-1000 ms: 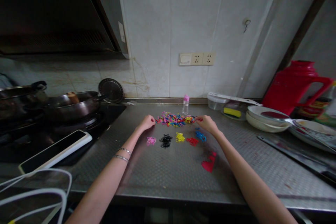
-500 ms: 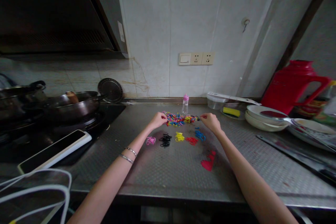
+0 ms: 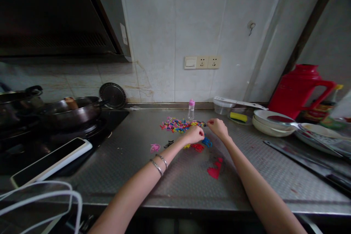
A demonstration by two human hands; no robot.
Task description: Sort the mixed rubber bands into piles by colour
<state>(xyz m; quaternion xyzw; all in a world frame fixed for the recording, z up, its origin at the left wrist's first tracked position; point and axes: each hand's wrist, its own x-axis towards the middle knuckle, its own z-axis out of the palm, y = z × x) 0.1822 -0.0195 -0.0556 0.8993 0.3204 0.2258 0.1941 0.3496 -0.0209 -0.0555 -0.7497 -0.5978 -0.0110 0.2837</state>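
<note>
Fingertips together, the left hand (image 3: 195, 135) is near the blue rubber bands (image 3: 207, 142), the right hand (image 3: 217, 128) beside the multicoloured rubber-band heap (image 3: 175, 124) on the desk (image 3: 186, 186); whether either grips anything is unclear.

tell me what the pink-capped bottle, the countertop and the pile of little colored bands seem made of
Bottle: likely clear, glossy plastic, as it is see-through, though glass is possible; its opaque pink cap looks plastic.
Countertop: probably stainless steel, given its gray sheen and fine repeating texture.
Pile of colored bands: perhaps rubber or silicone; thin, bright, curled pieces, too small to be sure.
</note>
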